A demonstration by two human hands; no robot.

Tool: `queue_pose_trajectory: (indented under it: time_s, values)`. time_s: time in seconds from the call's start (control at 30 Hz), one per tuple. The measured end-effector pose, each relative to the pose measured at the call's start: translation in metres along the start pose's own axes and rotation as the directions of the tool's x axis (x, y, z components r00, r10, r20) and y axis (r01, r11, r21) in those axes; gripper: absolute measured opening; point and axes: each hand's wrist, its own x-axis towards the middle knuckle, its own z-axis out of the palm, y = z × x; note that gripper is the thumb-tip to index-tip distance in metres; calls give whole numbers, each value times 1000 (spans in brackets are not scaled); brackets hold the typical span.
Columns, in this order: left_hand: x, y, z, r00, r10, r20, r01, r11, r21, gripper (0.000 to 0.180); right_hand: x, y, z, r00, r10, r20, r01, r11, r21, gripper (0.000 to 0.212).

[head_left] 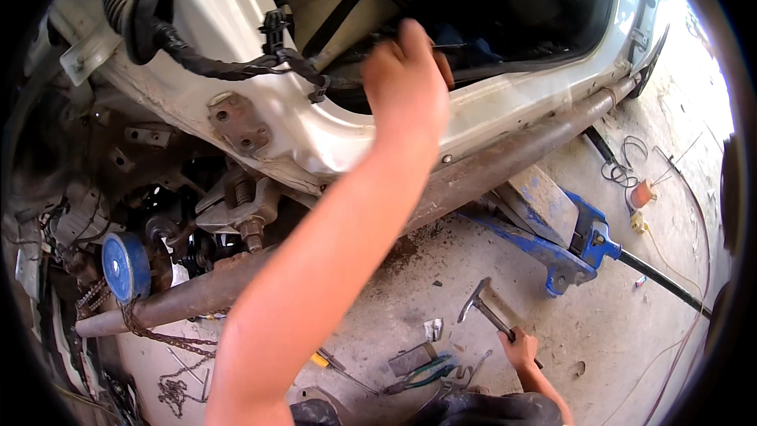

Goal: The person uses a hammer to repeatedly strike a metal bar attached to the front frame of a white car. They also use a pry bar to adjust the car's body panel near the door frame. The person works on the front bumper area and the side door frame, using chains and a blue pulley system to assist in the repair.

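The left hand [404, 79] reaches up to the white car body's [315, 138] door sill, fingers curled over the edge; whether it grips anything cannot be told. The right hand [520, 347], low near the concrete floor [489, 268], is closed around a hammer [485, 308] handle. The hammer's long axis slants up-left, dark metal head uppermost. Pliers [422, 375] lie just beside; a blue jack [564, 241] sits beyond.
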Motion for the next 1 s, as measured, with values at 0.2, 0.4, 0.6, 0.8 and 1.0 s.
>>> queue_pose_trajectory:
  time_s: [0.2, 0.4, 0.6, 0.8, 1.0]
  values:
    - [11, -8, 13, 924, -382, -15, 367, 897, -245, 51, -17, 29, 26, 1000, -9, -26, 9, 1000, 2, 43]
    - [-86, -24, -40, 891, -304, 337, 298, 952, 69, 47, -18, 27, 34, 1000, -1, 6, 1, 1000, 4, 43]
    - [-119, -1, -106, 976, 212, 42, -217, 961, 170, 43, -17, 25, 39, 999, 21, 28, -21, 1000, -1, 43]
    - [-47, 40, -68, 990, 139, -17, -138, 990, 28, 47, -16, 25, 31, 999, -39, 24, 41, 998, -53, 43]
    - [11, 83, -19, 976, 79, -203, -49, 988, 150, 54, -19, 26, 33, 999, -32, 38, 36, 995, -89, 43]
